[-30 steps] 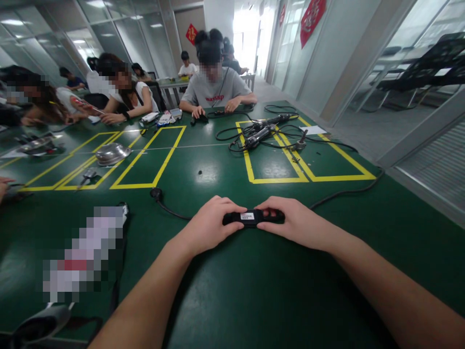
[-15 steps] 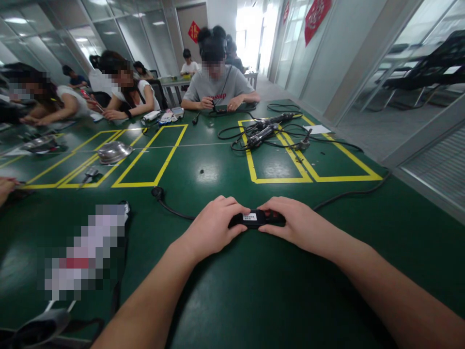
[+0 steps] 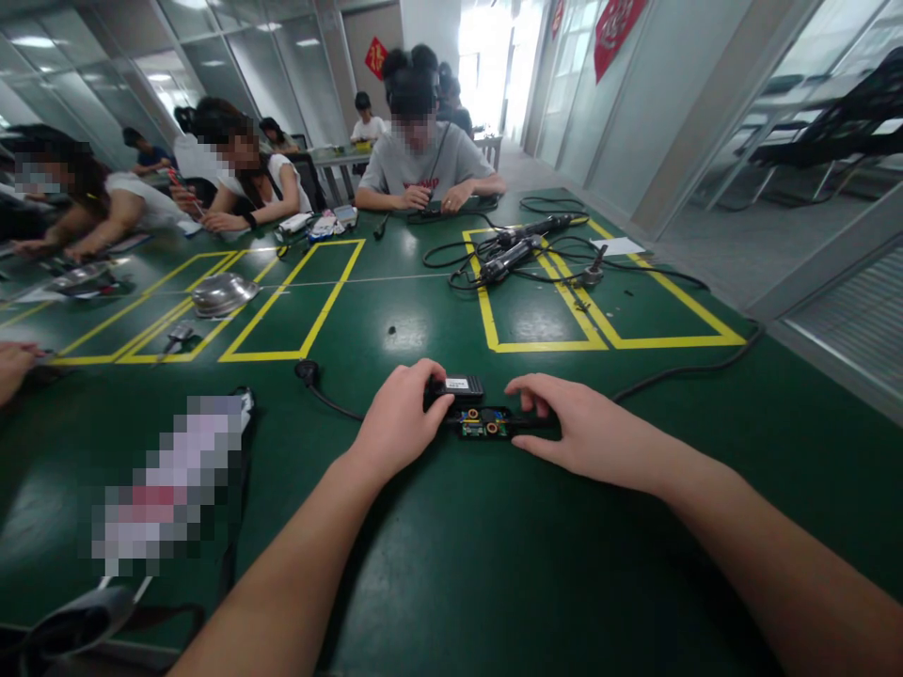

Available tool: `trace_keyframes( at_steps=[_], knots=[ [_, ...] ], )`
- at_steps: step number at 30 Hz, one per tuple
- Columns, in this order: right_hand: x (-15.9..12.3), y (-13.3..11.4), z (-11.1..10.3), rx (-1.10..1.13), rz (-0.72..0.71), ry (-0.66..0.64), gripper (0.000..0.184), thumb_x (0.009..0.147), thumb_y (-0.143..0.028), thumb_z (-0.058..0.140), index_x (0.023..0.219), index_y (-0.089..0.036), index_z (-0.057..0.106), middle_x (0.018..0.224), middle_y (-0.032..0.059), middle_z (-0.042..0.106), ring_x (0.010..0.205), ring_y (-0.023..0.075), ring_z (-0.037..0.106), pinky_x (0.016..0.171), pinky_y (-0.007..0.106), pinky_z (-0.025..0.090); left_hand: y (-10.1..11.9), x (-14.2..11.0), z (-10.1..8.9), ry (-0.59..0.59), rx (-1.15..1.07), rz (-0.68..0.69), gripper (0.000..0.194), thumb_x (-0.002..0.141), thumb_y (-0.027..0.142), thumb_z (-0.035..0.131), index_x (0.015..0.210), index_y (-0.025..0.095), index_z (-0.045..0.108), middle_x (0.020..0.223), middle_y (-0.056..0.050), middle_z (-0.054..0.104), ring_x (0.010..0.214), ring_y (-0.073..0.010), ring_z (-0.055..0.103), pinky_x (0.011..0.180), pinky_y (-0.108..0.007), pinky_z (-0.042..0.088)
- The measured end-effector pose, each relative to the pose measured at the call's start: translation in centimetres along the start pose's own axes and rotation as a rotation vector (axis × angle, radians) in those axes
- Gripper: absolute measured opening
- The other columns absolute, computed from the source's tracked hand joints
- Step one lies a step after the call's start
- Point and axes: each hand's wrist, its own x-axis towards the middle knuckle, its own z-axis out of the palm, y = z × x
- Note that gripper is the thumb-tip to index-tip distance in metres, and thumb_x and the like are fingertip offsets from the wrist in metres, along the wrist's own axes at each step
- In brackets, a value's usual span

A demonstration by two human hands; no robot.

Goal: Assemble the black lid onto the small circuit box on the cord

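Note:
In the head view, a black casing with a green circuit board lies uncovered on the green table. Copper-coloured ring coils show on the board. My left hand pinches a black casing cover with a white label, raised just behind the board. At the right end of the casing is my right hand, its thumb and fingers apart around the cable end, gripping nothing that I can see. A black power cord with a plug runs out to the left, and another cable leads off right.
Electric screwdrivers with tangled cords lie inside yellow tape outlines at the back right. A metal bowl stands at the left. Nearer me on the left is a blurred-out object. A co-worker sits opposite, others to the left.
The labelled cover has come off the casing and moved back and left in my left hand, exposing the circuit board. My right hand's fingers have opened away from the casing.

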Motion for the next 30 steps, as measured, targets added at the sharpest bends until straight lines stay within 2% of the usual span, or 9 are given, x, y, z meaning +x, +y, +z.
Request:
trace_keyframes(
  at_steps=[3, 6, 7, 10, 13, 17, 20, 30],
  knots=[
    [-0.1, 0.0, -0.5, 0.005, -0.024, -0.013, 0.023, 0.090, -0.033, 0.077, 0.111, -0.025, 0.073, 0.104, 0.0075, 0.075, 0.091, 0.0259, 0.070, 0.082, 0.039, 0.058, -0.2, 0.0, -0.2, -0.016, 0.058, 0.021, 0.010, 0.100, 0.017, 0.071, 0.108, 0.022, 0.071, 0.125, -0.010, 0.078, 0.116, -0.0302, 0.071, 0.106, -0.050, 0.057],
    [-0.2, 0.0, -1.0, 0.028, -0.006, -0.034, 0.010, 0.093, -0.028, 0.072, 0.103, -0.025, 0.073, 0.098, 0.0063, 0.076, 0.086, 0.0243, 0.069, 0.078, 0.037, 0.056, 0.1, -0.2, -1.3, 0.012, 0.091, 0.124, 0.008, 0.102, 0.020, 0.068, 0.097, 0.021, 0.075, 0.138, -0.012, 0.074, 0.129, -0.0318, 0.067, 0.114, -0.051, 0.053],
    [-0.2, 0.0, -1.1, 0.037, 0.004, -0.047, 0.009, 0.094, -0.028, 0.070, 0.102, -0.025, 0.073, 0.097, 0.0059, 0.075, 0.085, 0.0237, 0.068, 0.077, 0.036, 0.055, 0.2, -0.3, -1.7, 0.005, 0.092, 0.132, 0.010, 0.102, 0.021, 0.069, 0.096, 0.021, 0.076, 0.132, -0.011, 0.075, 0.124, -0.0309, 0.069, 0.111, -0.049, 0.055],
    [-0.2, -0.2, -1.5, 0.050, 0.027, -0.094, 0.010, 0.096, -0.030, 0.067, 0.101, -0.024, 0.073, 0.093, 0.0052, 0.074, 0.082, 0.0223, 0.067, 0.076, 0.035, 0.054, 0.5, -0.5, -2.9, -0.197, 0.121, 0.102, 0.006, 0.097, 0.024, 0.074, 0.099, 0.021, 0.079, 0.106, -0.007, 0.079, 0.099, -0.0276, 0.073, 0.093, -0.044, 0.058],
    [-0.2, -0.3, -1.7, 0.044, 0.018, -0.113, 0.018, 0.098, -0.034, 0.062, 0.104, -0.024, 0.075, 0.093, 0.0059, 0.075, 0.082, 0.0225, 0.066, 0.077, 0.036, 0.054, 0.5, -0.6, -3.3, -0.310, 0.166, 0.086, 0.007, 0.093, 0.021, 0.075, 0.098, 0.022, 0.079, 0.096, -0.005, 0.079, 0.088, -0.0244, 0.073, 0.082, -0.037, 0.055],
    [-0.2, -0.2, -1.6, 0.072, -0.032, -0.090, 0.022, 0.098, -0.036, 0.061, 0.104, -0.024, 0.078, 0.094, 0.0069, 0.077, 0.085, 0.0236, 0.068, 0.082, 0.038, 0.057, 0.3, -0.5, -3.1, -0.323, 0.157, 0.123, 0.008, 0.096, 0.017, 0.073, 0.094, 0.022, 0.078, 0.095, -0.003, 0.079, 0.083, -0.0209, 0.071, 0.075, -0.033, 0.050],
    [-0.2, -0.1, -1.4, 0.078, -0.067, -0.058, 0.020, 0.098, -0.033, 0.061, 0.101, -0.024, 0.078, 0.095, 0.0070, 0.078, 0.084, 0.0229, 0.069, 0.083, 0.038, 0.057, 0.1, -0.5, -3.1, -0.325, 0.126, 0.160, 0.009, 0.098, 0.015, 0.073, 0.096, 0.022, 0.079, 0.098, -0.003, 0.077, 0.083, -0.0200, 0.070, 0.076, -0.032, 0.050],
    [-0.4, -0.7, -1.6, 0.065, -0.056, -0.005, 0.017, 0.099, -0.029, 0.061, 0.099, -0.024, 0.078, 0.095, 0.0057, 0.077, 0.073, 0.0192, 0.067, 0.071, 0.033, 0.056, 0.2, -0.6, -3.3, -0.256, 0.073, 0.234, 0.015, 0.098, 0.011, 0.074, 0.101, 0.020, 0.086, 0.103, -0.005, 0.079, 0.092, -0.0209, 0.074, 0.085, -0.033, 0.056]
  ],
)
